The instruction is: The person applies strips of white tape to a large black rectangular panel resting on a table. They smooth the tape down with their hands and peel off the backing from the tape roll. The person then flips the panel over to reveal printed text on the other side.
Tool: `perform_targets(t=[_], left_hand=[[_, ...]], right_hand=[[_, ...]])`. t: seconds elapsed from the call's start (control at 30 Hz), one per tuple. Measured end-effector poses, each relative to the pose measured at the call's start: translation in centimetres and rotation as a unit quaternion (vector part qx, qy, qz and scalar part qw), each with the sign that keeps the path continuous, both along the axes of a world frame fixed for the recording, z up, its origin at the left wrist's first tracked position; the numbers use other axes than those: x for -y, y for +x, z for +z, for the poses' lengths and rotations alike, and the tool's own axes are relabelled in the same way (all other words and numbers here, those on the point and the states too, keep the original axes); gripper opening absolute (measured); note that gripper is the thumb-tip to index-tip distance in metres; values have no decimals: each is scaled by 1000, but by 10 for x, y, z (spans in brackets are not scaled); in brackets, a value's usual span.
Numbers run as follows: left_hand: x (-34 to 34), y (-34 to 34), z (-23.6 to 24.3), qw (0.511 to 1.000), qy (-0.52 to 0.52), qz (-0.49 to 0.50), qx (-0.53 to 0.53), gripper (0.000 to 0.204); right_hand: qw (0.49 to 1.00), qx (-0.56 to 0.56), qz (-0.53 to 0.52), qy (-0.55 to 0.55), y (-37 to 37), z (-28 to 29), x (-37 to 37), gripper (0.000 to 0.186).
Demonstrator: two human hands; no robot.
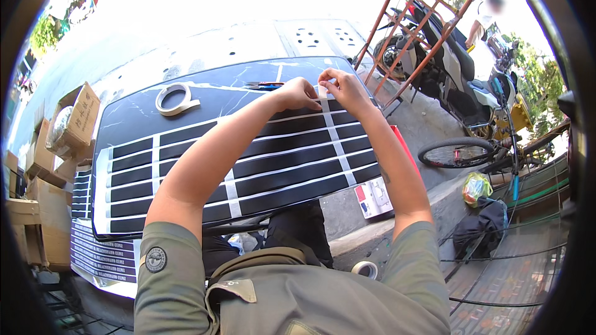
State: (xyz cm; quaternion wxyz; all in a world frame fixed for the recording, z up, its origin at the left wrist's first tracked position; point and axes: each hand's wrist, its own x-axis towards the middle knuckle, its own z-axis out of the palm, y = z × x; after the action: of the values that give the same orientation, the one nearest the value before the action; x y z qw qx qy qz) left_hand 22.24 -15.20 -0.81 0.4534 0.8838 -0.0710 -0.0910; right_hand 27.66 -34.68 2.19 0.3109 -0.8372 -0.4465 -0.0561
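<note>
Black strips point(285, 164) with white edges lie side by side over the dark marble-patterned table point(217, 77). Pale tape bands point(336, 142) cross them in several places. At the sheet's far edge, my right hand point(347, 92) pinches the upright end of a short piece of pale tape point(322, 92). Close beside it my left hand point(300, 94) has its fingers bent down onto the far strip, thumb and fingers near the tape; whether they grip anything is not clear. A roll of masking tape point(166, 111) with a loose end lies farther left. Red-and-dark pliers point(266, 85) rest just beyond my left hand.
Cardboard boxes point(81, 121) are stacked at the left, above printed sheets point(102, 251). A second tape roll point(373, 267) is near my body. Right of the table stand a rusty metal frame point(434, 46), a motorcycle point(444, 56), a bicycle wheel point(456, 152) and a person point(484, 18).
</note>
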Motion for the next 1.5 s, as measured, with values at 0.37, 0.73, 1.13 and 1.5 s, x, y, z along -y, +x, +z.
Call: perform_targets(t=[0.37, 0.73, 1.13, 1.5], left_hand=[[-1, -7, 5, 996, -77, 34, -40, 35], [-4, 1, -12, 996, -65, 33, 53, 43], [-26, -173, 16, 946, 84, 57, 309, 51], [-209, -407, 3, 822, 357, 426, -125, 103]], right_hand=[[998, 6, -14, 68, -26, -5, 35, 14], [978, -27, 141, -151, 20, 11, 25, 22], [905, -385, 119, -140, 41, 8, 18, 16], [932, -317, 118, -130, 26, -5, 0, 19]])
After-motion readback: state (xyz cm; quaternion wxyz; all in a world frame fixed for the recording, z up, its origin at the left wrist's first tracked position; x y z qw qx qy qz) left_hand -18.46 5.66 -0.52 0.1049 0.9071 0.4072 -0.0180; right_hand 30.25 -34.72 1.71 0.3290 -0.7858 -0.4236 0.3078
